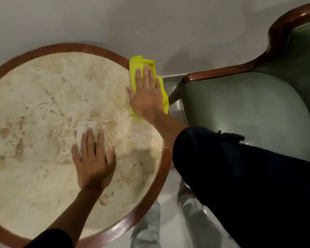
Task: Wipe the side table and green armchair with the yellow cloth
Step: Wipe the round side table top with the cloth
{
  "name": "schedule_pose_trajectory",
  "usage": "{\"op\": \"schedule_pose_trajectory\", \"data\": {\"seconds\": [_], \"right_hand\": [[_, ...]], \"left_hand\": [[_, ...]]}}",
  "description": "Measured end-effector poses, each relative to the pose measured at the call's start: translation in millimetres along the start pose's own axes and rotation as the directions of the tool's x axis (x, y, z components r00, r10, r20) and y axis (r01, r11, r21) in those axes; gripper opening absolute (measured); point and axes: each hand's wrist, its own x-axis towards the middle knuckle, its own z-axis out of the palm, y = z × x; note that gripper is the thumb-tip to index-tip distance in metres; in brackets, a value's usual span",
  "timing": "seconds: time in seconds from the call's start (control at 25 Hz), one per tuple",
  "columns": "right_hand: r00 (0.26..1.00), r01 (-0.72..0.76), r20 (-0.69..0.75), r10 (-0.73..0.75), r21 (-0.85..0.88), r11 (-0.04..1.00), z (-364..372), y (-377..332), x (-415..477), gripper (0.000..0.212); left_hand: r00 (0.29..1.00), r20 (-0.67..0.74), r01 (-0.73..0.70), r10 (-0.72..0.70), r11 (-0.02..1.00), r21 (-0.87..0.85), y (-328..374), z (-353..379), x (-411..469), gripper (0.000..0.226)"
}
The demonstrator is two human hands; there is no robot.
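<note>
The round side table [43, 97] has a beige marble top and a dark wooden rim. My right hand [146, 93] lies flat, palm down, on the yellow cloth [139, 64], pressing it onto the table's right rim; part of the cloth hangs past the edge. My left hand [93, 158] rests flat on the marble near the middle, fingers spread, with nothing in it. The green armchair [249, 108] stands to the right of the table, with a padded seat and a curved wooden frame.
A plain pale wall [150, 24] runs behind the table and chair. A narrow gap of light tiled floor [172, 221] separates the table from the armchair; my legs in light trousers stand there.
</note>
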Motion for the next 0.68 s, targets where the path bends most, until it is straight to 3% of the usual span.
{"op": "schedule_pose_trajectory", "data": {"seconds": [0.28,0.36,0.44,0.56,0.6,0.68], "right_hand": [[1.0,-0.024,0.013,0.023,0.1,0.995,3,32,-141,0.059],[0.999,-0.047,0.039,0.038,0.247,0.968,-2,45,-180,0.058],[0.982,-0.187,0.09,0.164,0.521,0.833,-16,59,-206,0.056],[0.851,-0.368,0.102,0.514,0.816,0.447,-57,95,-245,0.054],[0.777,-0.404,0.082,0.625,0.826,0.394,-77,112,-254,0.049],[0.63,-0.457,-0.095,0.77,0.757,0.467,-117,165,-268,0.043]], "left_hand": [[0.994,0.078,0.071,-0.074,0.997,0.044,8,-14,5,0.055],[0.99,0.092,0.112,-0.111,0.994,-0.003,25,-18,8,0.055],[0.996,0.067,-0.053,0.051,0.998,0.022,48,-20,20,0.055],[0.926,0.102,-0.363,0.364,0.931,-0.025,114,-22,59,0.058],[0.896,0.106,-0.426,0.431,0.902,-0.066,141,-23,74,0.06],[0.796,0.124,-0.588,0.593,0.805,-0.08,203,-22,101,0.062]]}}
